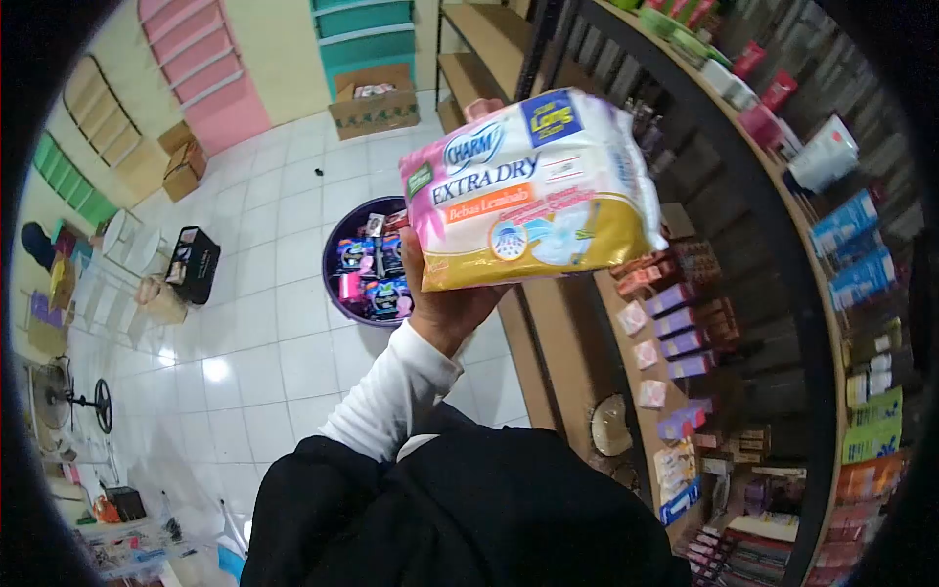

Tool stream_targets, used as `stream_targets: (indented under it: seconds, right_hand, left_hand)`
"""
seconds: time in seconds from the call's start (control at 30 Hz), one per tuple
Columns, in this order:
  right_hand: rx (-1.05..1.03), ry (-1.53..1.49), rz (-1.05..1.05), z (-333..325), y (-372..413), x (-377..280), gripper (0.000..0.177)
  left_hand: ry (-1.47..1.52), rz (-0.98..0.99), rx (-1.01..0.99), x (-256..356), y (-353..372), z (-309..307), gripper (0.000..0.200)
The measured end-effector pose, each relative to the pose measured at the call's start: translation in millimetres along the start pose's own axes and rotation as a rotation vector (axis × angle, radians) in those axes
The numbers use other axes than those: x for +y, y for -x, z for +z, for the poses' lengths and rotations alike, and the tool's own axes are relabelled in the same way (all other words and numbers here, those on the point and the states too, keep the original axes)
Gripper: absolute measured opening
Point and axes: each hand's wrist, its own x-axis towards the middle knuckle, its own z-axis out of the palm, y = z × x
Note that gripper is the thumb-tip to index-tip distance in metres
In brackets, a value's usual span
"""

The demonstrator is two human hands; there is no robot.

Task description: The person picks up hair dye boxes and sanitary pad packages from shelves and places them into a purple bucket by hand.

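- Left hand (445,301): closed around the lower edge of the pad pack (528,186), with the thumb on the printed face at its left end. The other fingers are behind the pack and mostly hidden. The white sleeve (391,391) runs down to the dark garment at the bottom of the view.
- Right hand: not in view.
- Position of the pack: raised in the air in front of the camera, above the tiled floor (264,323) and just beside the wooden shelves (562,333). It touches nothing but the hand.
- Stage, as judged: the pack is lifted and in a firm grip. It rests neither in the purple basin (335,293) of similar packets on the floor nor on any shelf.
- Orientation: the long axis runs across the view and rises slightly toward the right. The printed face is toward the camera, with its lettering upright and readable.
- Surroundings: small boxes (685,318) line the shelf, and a cardboard carton (374,103) stands well apart on the floor.
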Motion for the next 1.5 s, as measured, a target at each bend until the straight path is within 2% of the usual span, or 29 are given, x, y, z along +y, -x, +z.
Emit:
stream_targets:
  seconds: [0.03, 0.07, 0.2, 0.3, 0.37, 0.4, 0.43, 0.5, 0.53, 0.6, 0.77, 0.83, 0.87, 0.9, 0.97, 1.07, 1.17, 1.2, 1.23, 1.3, 1.4, 1.5]
  right_hand:
    - [-0.009, 0.003, -0.059, 15.1, -18.2, -13.5, 0.030]
    - [-0.015, 0.009, -0.135, 31.1, -36.4, -32.6, 0.030]
    - [-0.023, 0.018, -0.421, 113.1, -118.5, -108.6, 0.030]
    - [-0.065, 0.010, -0.541, 191.1, -162.3, -149.9, 0.029]
    - [-0.129, 0.005, -0.572, 255.9, -180.8, -167.3, 0.029]
    - [-0.192, 0.004, -0.549, 290.7, -182.5, -168.1, 0.029]
    - [-0.266, 0.008, -0.502, 328.3, -178.2, -163.3, 0.028]
    - [-0.404, 0.082, -0.345, 393.5, -144.3, -147.4, 0.026]
    - [-0.557, -0.011, -0.181, 428.4, -126.9, -128.7, 0.019]
    - [-0.615, -0.101, -0.147, 499.7, -84.7, -68.9, 0.009]
    - [-0.776, -0.126, 0.192, 629.2, 31.9, 53.2, 0.010]
    - [-0.756, -0.054, 0.255, 667.6, 73.8, 93.4, 0.011]
    - [-0.817, 0.027, 0.371, 675.3, 82.5, 91.9, 0.012]
    - [-0.786, -0.004, 0.377, 692.7, 100.5, 108.3, 0.013]
    - [-0.856, 0.013, 0.470, 722.3, 124.0, 131.2, 0.014]
    - [-0.795, -0.149, 0.729, 762.1, 157.6, 155.4, 0.014]
    - [-0.682, -0.226, 0.852, 806.3, 192.0, 182.5, 0.013]
    - [-0.736, -0.107, 0.762, 815.1, 200.9, 191.6, 0.010]
    - [-0.896, 0.110, 0.733, 825.2, 207.5, 202.6, 0.016]
    - [-0.676, 0.285, 0.708, 844.8, 229.6, 212.4, 0.034]
    - [-0.471, 0.314, 0.158, 832.4, 202.0, 178.8, 0.058]
    - [-0.692, 0.161, 0.019, 808.7, 187.9, 128.3, 0.076]
  left_hand:
    - [0.016, 0.015, 0.051, 13.1, 4.9, -3.0, 0.089]
    - [-0.270, 0.059, 0.358, 30.8, 9.1, 5.1, 0.090]
    - [-0.358, 0.147, 0.568, 106.3, 19.0, -26.6, 0.087]
    - [-0.386, 0.128, 0.662, 164.2, 22.6, -63.8, 0.088]
    - [0.020, 0.137, 0.244, 202.3, 36.0, -105.6, 0.095]
    - [-0.099, 0.068, 0.412, 229.9, 50.3, -126.1, 0.100]
    - [-0.253, 0.115, 0.551, 241.3, 49.3, -123.4, 0.086]
    - [-0.354, 0.147, 0.708, 274.8, 52.8, -136.1, 0.086]
    - [-0.358, 0.148, 0.742, 289.8, 56.2, -147.1, 0.085]
    - [-0.367, 0.150, 0.807, 315.8, 68.2, -167.1, 0.085]
    - [-0.375, 0.161, 0.964, 349.3, 110.6, -210.2, 0.083]
    - [-0.366, 0.165, 1.020, 350.8, 127.4, -224.1, 0.082]
    - [-0.362, 0.170, 1.046, 350.0, 134.7, -231.5, 0.082]
    - [-0.357, 0.173, 1.069, 349.0, 142.7, -238.0, 0.082]
    - [-0.348, 0.180, 1.116, 343.5, 158.8, -247.6, 0.081]
    - [-0.327, 0.195, 1.173, 334.2, 178.5, -263.0, 0.080]
    - [-0.302, 0.190, 1.220, 325.0, 196.5, -276.3, 0.079]
    - [-0.294, 0.190, 1.229, 322.3, 201.5, -281.4, 0.079]
    - [-0.287, 0.191, 1.240, 319.8, 207.3, -284.9, 0.078]
    - [-0.268, 0.189, 1.263, 314.3, 216.8, -290.4, 0.078]
    - [-0.254, 0.182, 1.283, 308.2, 225.1, -295.2, 0.077]
    - [-0.234, 0.182, 1.310, 303.4, 234.7, -298.1, 0.076]
